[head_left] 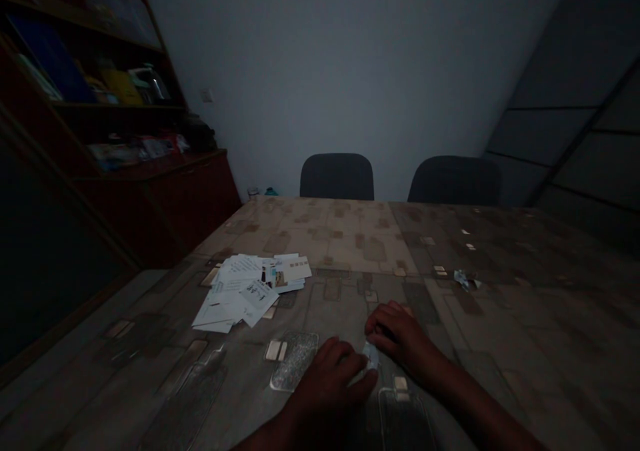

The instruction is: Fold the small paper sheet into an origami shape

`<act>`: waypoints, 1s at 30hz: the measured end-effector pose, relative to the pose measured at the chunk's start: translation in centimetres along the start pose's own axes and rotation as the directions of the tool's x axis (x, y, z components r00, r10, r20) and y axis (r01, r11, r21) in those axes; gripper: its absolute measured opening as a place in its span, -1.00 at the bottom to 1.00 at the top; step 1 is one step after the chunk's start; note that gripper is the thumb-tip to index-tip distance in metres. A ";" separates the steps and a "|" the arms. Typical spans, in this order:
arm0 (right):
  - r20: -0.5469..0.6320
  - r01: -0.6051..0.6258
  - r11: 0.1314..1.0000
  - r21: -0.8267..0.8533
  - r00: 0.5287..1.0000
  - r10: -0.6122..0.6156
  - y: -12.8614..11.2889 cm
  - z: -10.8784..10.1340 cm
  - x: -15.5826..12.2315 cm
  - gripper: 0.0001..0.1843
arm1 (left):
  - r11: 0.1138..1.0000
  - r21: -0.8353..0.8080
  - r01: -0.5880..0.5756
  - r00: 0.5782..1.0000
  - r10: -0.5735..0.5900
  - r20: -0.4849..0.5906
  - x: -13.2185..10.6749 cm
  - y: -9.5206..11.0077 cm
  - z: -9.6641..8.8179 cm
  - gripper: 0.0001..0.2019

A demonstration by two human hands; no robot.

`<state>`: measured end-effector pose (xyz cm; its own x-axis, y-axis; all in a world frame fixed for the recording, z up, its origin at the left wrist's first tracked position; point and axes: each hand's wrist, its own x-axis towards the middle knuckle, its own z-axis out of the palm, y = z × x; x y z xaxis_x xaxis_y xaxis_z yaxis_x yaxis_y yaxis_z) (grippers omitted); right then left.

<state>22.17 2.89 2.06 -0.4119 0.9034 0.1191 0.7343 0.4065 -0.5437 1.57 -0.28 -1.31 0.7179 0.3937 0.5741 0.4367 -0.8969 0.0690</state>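
Note:
A small folded piece of whitish paper (371, 355) lies between my two hands near the front of the table. My left hand (334, 374) has its fingers curled, with thumb and fingertips closed on the paper's left side. At the paper's upper edge, my right hand (395, 329) is closed, its thumb and fingertips pressed together on it. The paper is partly covered by my fingers, and the dim light hides its detail. To the left, a loose pile of printed cards and papers (230, 297) is spread on the tablecloth.
The table (350, 237) has a patterned cloth. A small crumpled paper piece (465, 279) lies on its right side. Two dark chairs, one on the left (337, 176) and another on the right (455, 179), stand behind the far edge. A shelf cabinet (195, 191) is at the left.

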 end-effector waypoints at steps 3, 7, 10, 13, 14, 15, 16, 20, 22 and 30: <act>-0.020 -0.019 1.000 -0.008 1.000 0.019 -0.2 0.4 0.3 -0.89 | 1.000 0.004 -0.012 1.000 0.012 -0.018 -0.2 -0.2 0.0 -0.79; -0.028 -0.021 1.000 -0.019 0.999 0.020 -0.6 0.4 0.3 -0.90 | 0.999 -0.021 -0.035 0.999 0.035 -0.022 -0.2 -0.7 -0.4 -0.77; -0.008 0.002 1.000 -0.015 1.000 -0.002 -0.8 -0.3 -0.3 -0.95 | 0.998 -0.030 -0.049 0.999 0.049 -0.019 -0.3 -0.8 -0.6 -0.75; 0.050 0.060 0.998 0.023 0.997 -0.061 -0.9 -1.1 -1.4 -0.85 | 1.000 -0.009 -0.026 1.000 0.027 0.009 -0.6 -0.8 -0.3 -0.76; 0.069 0.072 0.997 0.037 0.995 -0.075 -0.9 -1.3 -1.7 -0.77 | 1.000 -0.005 -0.017 1.000 0.017 0.013 -0.8 -0.7 -0.1 -0.77; 0.079 0.077 0.996 0.045 0.994 -0.081 -0.9 -1.4 -1.9 -0.71 | 1.000 -0.007 -0.009 1.000 0.009 0.017 -0.9 -0.7 0.1 -0.77; 0.083 0.073 0.996 0.048 0.994 -0.077 -0.9 -1.4 -2.1 -0.67 | 1.000 -0.013 -0.008 1.000 0.008 0.017 -1.0 -0.7 0.3 -0.77; 0.077 0.013 0.999 0.050 0.997 -0.016 -1.0 -1.0 -2.1 -0.62 | 0.999 -0.035 0.015 1.000 -0.014 0.024 -0.9 -0.8 0.3 -0.78; 0.087 -0.018 0.998 0.060 0.996 0.013 -1.0 -0.8 -1.8 -0.63 | 0.999 -0.053 0.004 0.999 -0.002 0.034 -0.6 -1.0 -0.1 -0.77; 0.120 -0.048 0.994 0.094 0.992 0.037 -1.2 -1.4 -1.5 -0.62 | 0.982 -0.188 0.004 0.997 0.010 0.074 -0.3 -1.5 -1.5 -0.67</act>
<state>22.67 1.20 3.75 -0.4459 0.8951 -0.0013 0.6996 0.3476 -0.6243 -0.09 0.70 -0.36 0.7606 0.3985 0.5125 0.3298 -0.9172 0.2237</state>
